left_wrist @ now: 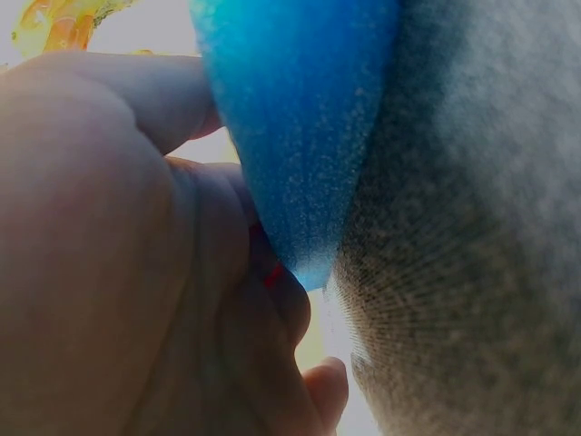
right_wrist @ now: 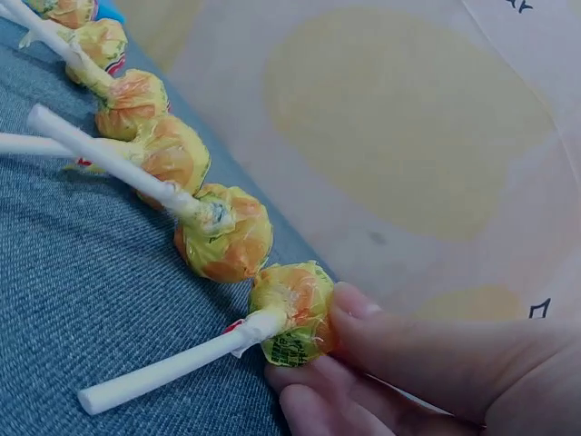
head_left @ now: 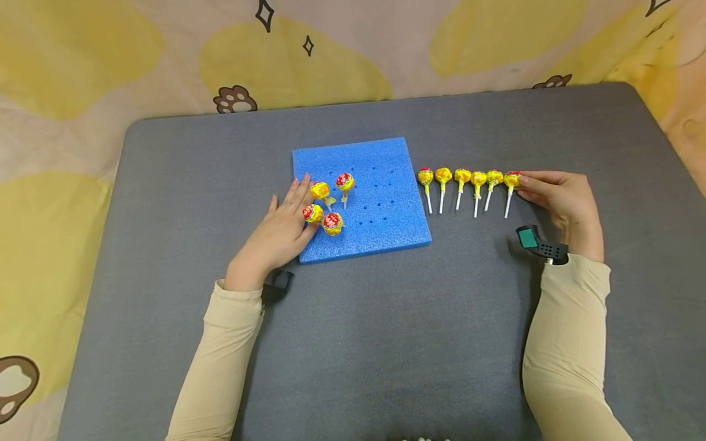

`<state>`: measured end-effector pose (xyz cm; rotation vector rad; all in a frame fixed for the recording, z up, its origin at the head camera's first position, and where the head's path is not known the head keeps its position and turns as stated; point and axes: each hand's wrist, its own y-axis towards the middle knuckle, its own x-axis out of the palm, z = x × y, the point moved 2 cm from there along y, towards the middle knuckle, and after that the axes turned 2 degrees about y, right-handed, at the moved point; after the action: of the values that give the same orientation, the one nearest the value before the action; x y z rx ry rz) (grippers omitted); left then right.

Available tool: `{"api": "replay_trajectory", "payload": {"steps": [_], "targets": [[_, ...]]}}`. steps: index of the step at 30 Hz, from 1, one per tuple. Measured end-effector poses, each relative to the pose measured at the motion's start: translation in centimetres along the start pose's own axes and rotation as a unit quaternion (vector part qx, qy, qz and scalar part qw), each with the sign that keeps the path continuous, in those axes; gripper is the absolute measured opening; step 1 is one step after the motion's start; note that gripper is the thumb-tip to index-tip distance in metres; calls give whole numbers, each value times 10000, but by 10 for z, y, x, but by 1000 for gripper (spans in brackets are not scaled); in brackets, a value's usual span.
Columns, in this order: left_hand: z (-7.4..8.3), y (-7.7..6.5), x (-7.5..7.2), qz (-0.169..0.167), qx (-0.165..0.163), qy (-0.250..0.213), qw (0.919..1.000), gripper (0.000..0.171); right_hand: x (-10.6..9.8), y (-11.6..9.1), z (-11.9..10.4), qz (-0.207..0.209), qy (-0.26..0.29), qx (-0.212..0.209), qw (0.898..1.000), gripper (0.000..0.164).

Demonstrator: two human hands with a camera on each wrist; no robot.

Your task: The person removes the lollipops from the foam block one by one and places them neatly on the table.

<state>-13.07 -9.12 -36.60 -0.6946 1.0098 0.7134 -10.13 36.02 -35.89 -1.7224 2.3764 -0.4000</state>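
My left hand (head_left: 279, 234) rests at the left edge of a blue foam board (head_left: 394, 217) dotted with small holes, its fingers stretched out along it. In the left wrist view the thumb and fingers meet the edge of the foam. Several yellow-wrapped lollipops (head_left: 333, 224) stand in the board close beside that hand. Right of the board, more lollipops lie in a row, sticks toward me. My right hand (head_left: 570, 199) pinches the candy head of the rightmost lollipop (right_wrist: 290, 309) between thumb and fingers. Its white stick (right_wrist: 172, 368) points away from the hand, close over the table.
The grey table (head_left: 386, 343) has rounded far corners. A patterned yellow and cream cloth (head_left: 342, 67) hangs behind it. The neighbouring lollipop (right_wrist: 225, 234) sits right beside the pinched one. A black wrist mount (head_left: 546, 246) juts from under the right wrist.
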Motion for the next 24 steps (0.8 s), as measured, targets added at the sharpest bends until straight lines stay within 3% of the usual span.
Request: {"api": "replay_trajectory", "payload": {"steps": [3,7,16,24], "targets": [[0,0,0,0,-10,7,10000,66,0,0,1,113,-162,-137,9997,13],[0,0,0,0,-18,11,10000,66,-3,-1,1,350,-893,-286,9950,16],[-1,0,1,23,-21,76,10000,65,-6,-1,-1,453,-1502,-152,9875,17],[0,1,1,-21,-7,77,10000,65,-7,-4,-2,429,-218,-220,9986,8]]}}
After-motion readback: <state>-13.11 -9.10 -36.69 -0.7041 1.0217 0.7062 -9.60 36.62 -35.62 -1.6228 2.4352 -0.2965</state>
